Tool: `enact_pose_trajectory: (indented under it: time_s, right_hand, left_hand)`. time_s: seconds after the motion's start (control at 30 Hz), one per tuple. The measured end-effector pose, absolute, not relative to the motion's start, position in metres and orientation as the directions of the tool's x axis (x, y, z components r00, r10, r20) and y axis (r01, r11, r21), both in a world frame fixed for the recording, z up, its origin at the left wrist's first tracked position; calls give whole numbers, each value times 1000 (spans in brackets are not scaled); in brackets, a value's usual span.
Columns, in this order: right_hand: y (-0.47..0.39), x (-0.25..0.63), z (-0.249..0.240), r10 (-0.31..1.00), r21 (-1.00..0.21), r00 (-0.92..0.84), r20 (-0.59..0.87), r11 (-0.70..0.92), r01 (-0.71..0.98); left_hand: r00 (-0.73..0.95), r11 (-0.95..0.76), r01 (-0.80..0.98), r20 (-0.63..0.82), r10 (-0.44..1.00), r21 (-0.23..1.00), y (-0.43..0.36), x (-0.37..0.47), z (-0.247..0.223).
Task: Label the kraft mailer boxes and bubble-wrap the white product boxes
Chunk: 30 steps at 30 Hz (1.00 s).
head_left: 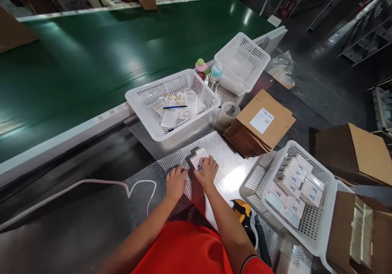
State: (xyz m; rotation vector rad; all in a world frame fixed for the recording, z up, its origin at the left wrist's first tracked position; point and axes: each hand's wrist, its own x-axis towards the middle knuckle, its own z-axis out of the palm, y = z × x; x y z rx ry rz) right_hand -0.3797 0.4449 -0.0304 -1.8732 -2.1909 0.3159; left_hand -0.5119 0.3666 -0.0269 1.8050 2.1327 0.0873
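My right hand is closed around a small white box, possibly a small stack, that rests on a sheet of bubble wrap. Thumb and fingers cover its near side. Just to the left, my left hand lies palm down on the bubble wrap with its fingers slightly bent and apart, holding nothing. A small gap separates it from the box. More white boxes of a like kind sit in a white perforated basket on the right.
Ahead stands a white basket with papers and a blue pen. Flattened cartons and a tape roll lie right of it. Two bottles stand behind. A yellow-black tool is near my right forearm. A green conveyor runs beyond.
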Motion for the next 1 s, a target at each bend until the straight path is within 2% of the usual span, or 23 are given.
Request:
enact_pose_trajectory:
  time_s: [0.27, 0.37, 0.43, 0.5, 0.57, 0.6, 0.67, 0.77, 0.87, 0.93, 1.0]
  right_hand:
    - [446, -379, -29, 985, -339, -164, 48, 171, 925]
    - [469, -356, -24, 983, -398, -143, 117, 178, 900]
    - [492, -333, -21, 994, -395, -58, 96, 91, 914]
    - [517, -310, -18, 998, -337, 54, 28, -41, 941]
    - [537, -293, -16, 992, -275, 124, -18, -124, 953]
    - [545, -288, -15, 991, -264, 134, -29, -137, 955]
    - [557, -280, -10, 991, -263, 125, -50, -133, 955]
    - [566, -277, 4, 995, -294, 33, -97, -61, 954]
    - [548, -290, 17, 975, -382, -168, -147, 101, 918]
    - [519, -311, 18, 938, -450, -320, -135, 230, 863]
    - [482, -337, 11, 905, -451, -416, -90, 335, 827]
  left_hand:
    - [-142, 208, 937, -238, 961, 279, 368, -510, -25]
    - [-200, 285, 865, -236, 951, 413, 373, -511, -27]
    - [-281, 371, 682, -243, 929, 630, 381, -508, -31]
    - [-360, 480, 331, -361, 860, 812, 392, -501, -35]
    - [-358, 557, 16, -516, 778, 830, 405, -490, -38]
    - [-343, 581, -72, -567, 749, 811, 410, -485, -40]
    - [-325, 596, -122, -599, 732, 794, 420, -477, -44]
    - [-319, 606, -150, -619, 718, 781, 427, -472, -49]
    - [-317, 622, -134, -628, 711, 772, 428, -475, -54]
    - [-327, 621, -97, -614, 718, 778, 428, -478, -56]
    - [-354, 603, -37, -575, 738, 797, 428, -480, -58]
